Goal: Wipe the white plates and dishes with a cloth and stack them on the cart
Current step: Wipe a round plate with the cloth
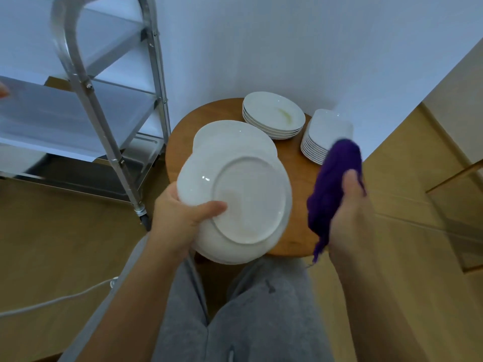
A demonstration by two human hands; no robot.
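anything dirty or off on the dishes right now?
Yes: the top plate of the round stack at the back of the wooden table has a yellowish smear in its well. The square dishes look clean. The held plate is bottom-up, so its face is hidden.
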